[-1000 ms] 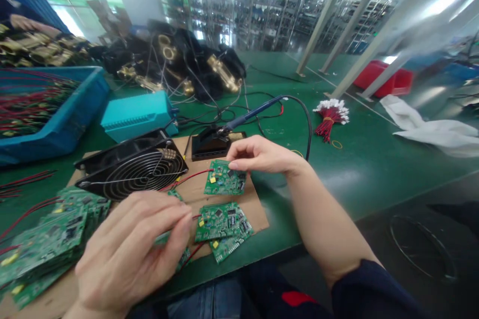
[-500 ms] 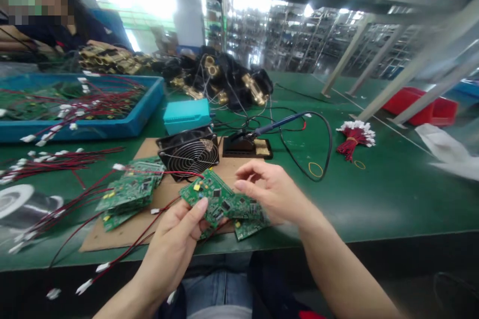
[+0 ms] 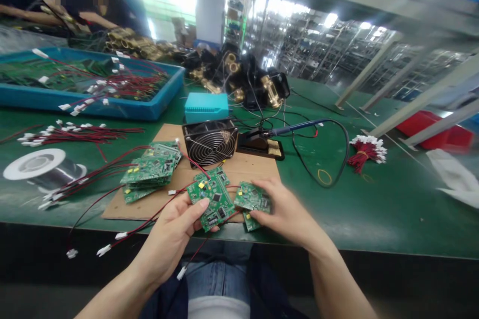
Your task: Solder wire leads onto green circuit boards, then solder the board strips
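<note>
The left hand (image 3: 175, 222) pinches a board (image 3: 211, 202) near the front edge of the bench (image 3: 377, 214). The right hand (image 3: 286, 212) curls round the right side of a second board (image 3: 249, 195); whether it grips, I cannot tell. Beyond stands the fan (image 3: 211, 147), leftward the board stack (image 3: 151, 167). Open bench stretches rightward, reaching the wire bundle (image 3: 362, 157).

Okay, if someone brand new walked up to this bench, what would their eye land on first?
Probably the green circuit board with a yellow component, held in the left hand below the middle of the view. Next, perhaps the square black fan with a round wire grille, standing on brown cardboard. Farther back at left, the wide blue plastic tray full of red wires stands out.
</note>
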The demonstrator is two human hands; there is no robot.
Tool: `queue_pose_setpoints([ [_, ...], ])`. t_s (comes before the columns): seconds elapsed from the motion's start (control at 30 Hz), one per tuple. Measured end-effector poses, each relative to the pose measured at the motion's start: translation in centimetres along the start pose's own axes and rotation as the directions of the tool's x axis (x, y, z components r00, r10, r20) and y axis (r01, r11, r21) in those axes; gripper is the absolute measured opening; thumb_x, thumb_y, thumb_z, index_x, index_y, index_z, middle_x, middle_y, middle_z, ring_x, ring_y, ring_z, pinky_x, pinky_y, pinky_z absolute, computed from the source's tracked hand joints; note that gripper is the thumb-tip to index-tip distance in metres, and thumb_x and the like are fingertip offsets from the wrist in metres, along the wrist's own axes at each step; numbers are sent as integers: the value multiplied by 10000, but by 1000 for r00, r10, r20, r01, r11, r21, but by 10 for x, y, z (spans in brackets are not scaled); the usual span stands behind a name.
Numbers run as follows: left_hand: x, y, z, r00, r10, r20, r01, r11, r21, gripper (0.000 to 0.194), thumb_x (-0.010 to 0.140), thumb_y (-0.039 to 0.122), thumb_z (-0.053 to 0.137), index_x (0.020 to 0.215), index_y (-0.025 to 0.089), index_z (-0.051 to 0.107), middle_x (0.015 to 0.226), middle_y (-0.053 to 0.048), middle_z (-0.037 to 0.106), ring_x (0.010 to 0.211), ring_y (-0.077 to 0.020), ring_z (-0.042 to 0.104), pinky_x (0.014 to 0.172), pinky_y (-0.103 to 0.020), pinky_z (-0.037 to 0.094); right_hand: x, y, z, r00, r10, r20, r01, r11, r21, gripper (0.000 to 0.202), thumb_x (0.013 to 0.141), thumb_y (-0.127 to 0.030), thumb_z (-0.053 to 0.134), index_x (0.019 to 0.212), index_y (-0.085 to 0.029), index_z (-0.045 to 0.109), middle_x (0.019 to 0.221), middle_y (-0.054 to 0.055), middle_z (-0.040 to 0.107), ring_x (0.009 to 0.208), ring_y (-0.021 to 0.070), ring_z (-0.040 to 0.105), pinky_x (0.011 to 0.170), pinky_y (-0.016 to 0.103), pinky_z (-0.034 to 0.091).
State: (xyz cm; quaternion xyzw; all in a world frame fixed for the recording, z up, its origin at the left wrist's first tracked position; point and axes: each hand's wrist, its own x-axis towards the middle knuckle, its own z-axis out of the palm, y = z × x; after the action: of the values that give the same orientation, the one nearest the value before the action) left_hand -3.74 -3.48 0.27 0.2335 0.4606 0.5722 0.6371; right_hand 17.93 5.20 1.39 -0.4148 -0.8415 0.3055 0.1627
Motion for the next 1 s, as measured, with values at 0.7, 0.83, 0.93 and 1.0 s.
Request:
queue_pose_setpoints([
  [0.7,-2,-16,7,999,33,-31,-33,999,-19,377,769,444,800,1060,211,746,1075,-65,754,986,-194,693,769,-214,578,-9,-51,56,758,-123,-641,152,988,-9,609,803,-264,724,1348,-141,483,1185,115,506,1142,241,552,992,377,531],
  [0.83,-3,-16,8,998,53,-28,-55,996,-76,349,772,450,794,1021,208,758,1103,-76,748,1011,-207,690,773,-222,582,-7,-56,64,764,-126,-632,168,986,6,617,799,-248,732,1349,-140,475,1185,117,502,1143,241,547,998,378,525],
  [0.93,-4,-17,8,999,45,3,-45,994,-101,364,762,434,808,1040,207,751,1075,-83,756,981,-213,705,826,-268,585,-6,-59,68,761,-155,-630,192,981,-10,599,814,-249,721,1347,-139,472,1170,114,511,1124,238,551,977,373,530],
  [1.0,-4,-18,9,1000,23,16,-21,993,-115,396,758,412,816,1090,213,732,1058,-82,760,970,-215,711,861,-296,581,-5,-61,70,754,-177,-633,210,977,-23,572,833,-253,698,1344,-136,469,1163,115,513,1115,237,552,962,375,534],
])
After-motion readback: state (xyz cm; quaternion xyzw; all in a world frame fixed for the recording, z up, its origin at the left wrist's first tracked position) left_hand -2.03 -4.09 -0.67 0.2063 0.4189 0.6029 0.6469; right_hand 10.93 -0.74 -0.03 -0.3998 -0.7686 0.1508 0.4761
